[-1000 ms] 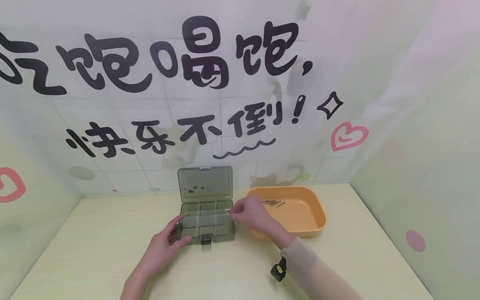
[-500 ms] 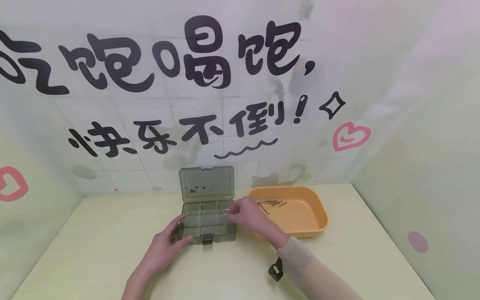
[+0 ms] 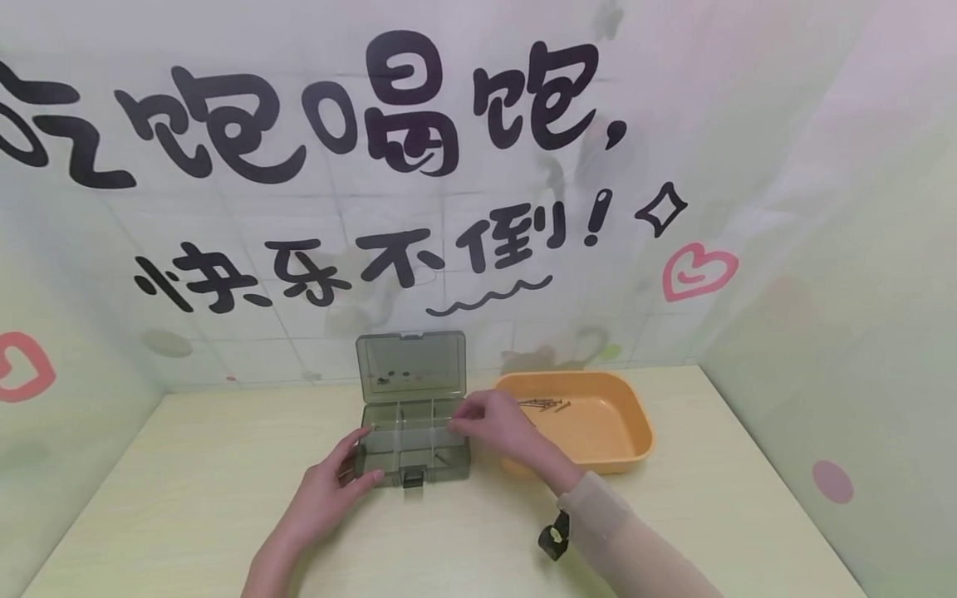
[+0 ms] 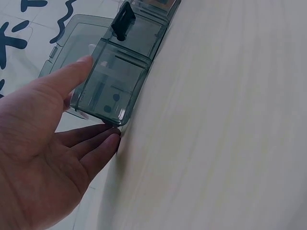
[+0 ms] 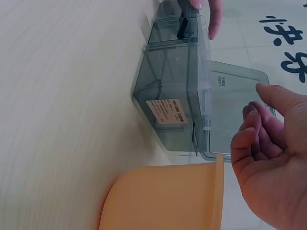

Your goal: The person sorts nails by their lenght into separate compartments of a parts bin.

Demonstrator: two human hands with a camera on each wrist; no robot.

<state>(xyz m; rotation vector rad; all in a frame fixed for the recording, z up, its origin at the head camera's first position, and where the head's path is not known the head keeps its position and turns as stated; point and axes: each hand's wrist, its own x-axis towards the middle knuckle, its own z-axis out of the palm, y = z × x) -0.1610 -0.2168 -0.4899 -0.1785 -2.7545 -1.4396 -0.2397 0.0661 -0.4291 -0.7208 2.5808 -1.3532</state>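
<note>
A grey see-through compartment box stands on the table with its lid raised. My left hand grips the box at its left end, thumb at the front rim and fingers along the side. Over the right compartments hovers my right hand; in the right wrist view its thumb stands apart from the bent fingers, and nothing shows between them. A thin nail lies in the front right compartment, and dark metal shows through the box's wall in the right wrist view. More nails lie in the orange tray.
The tray stands just right of the box, under the right forearm. A black wrist mount hangs by the right sleeve. Behind box and tray rises a printed wall. Pale table stretches left and in front.
The nail pinched in my right fingers half a second ago has been let go; one now shows in the front right compartment. My left hand keeps its hold on the box.
</note>
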